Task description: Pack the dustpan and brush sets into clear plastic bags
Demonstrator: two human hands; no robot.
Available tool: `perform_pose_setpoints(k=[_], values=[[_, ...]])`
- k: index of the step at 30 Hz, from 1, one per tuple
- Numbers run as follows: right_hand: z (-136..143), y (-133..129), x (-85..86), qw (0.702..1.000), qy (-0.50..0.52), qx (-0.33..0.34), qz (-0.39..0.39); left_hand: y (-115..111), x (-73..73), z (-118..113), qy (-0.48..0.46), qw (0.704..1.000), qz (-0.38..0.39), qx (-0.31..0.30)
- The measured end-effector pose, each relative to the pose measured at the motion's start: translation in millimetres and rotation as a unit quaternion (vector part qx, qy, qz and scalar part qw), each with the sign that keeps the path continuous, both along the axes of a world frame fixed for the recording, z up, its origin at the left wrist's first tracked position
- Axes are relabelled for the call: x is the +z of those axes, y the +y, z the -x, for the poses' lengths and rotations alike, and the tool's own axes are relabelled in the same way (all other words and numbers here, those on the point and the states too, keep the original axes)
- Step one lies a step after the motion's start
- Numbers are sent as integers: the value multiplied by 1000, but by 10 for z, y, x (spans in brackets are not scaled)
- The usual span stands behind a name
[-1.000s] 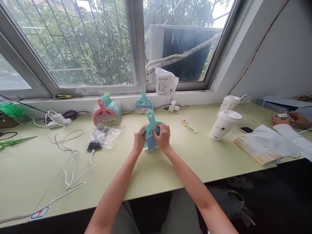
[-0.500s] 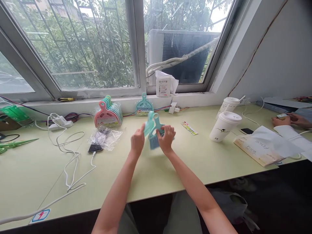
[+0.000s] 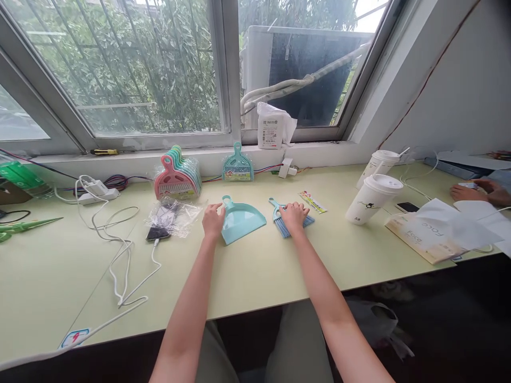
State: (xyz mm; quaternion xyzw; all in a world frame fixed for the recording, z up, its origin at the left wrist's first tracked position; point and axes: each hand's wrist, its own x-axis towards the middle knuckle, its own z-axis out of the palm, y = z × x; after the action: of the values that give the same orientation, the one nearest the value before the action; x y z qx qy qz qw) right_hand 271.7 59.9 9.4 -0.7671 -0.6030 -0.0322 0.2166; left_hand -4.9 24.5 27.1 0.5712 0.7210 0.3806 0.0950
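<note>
A light teal dustpan (image 3: 242, 222) lies on the table, its looped handle pointing toward the window. My left hand (image 3: 213, 219) grips the pan at its left edge, the fingers partly hidden behind the hand. To the right is a small teal hand brush (image 3: 285, 227) with blue-grey bristles. My right hand (image 3: 294, 215) is over the brush's head, with fingers curled around it and its handle sticking out at the upper left. Just beyond that hand a printed label strip (image 3: 312, 202) lies flat.
Wrapped dustpan sets (image 3: 178, 178) stand at the back left, another wrapped set (image 3: 237, 165) against the wall. A phone (image 3: 158, 233) under clear plastic and white cables (image 3: 123, 260) are on the left. Paper cups (image 3: 374, 199) and a tissue pack (image 3: 431, 234) stand right, near another person's hands (image 3: 475, 192).
The dustpan and brush, held close together before, are now apart and down on the table. My left hand has moved left with the pan, my right hand right with the brush.
</note>
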Motion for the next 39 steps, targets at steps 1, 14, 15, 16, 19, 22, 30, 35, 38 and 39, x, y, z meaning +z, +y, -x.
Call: perform_pose_setpoints(k=[1,14,15,16,19,22,30,35,38,39], values=[[-1,0,-7,1000,-5,4,-3,-3,-8,1,12,1000,-3,5],[235,-168,138,993,-1,108,-47,-11,-27,85,-79,987,82,-111],[300,-199,150,990,-5,137,-42,-23,-19,49,-131,972,111,-159],[368,-233,157,985,-14,166,-35,-36,-8,7,-176,949,146,-217],[547,-320,151,973,-37,226,-23,-76,28,-115,-203,872,221,-388],[632,-351,129,968,-17,247,-27,-98,32,-160,-58,931,107,-344],[663,-329,89,955,82,286,-9,-83,-79,-145,352,889,-132,-260],[701,-308,51,952,105,289,-4,-112,-70,-231,395,858,-98,-312],[725,-282,47,950,110,293,2,-122,-57,-246,377,861,-78,-331],[736,-273,50,949,107,297,5,-125,-57,-246,361,866,-75,-339]])
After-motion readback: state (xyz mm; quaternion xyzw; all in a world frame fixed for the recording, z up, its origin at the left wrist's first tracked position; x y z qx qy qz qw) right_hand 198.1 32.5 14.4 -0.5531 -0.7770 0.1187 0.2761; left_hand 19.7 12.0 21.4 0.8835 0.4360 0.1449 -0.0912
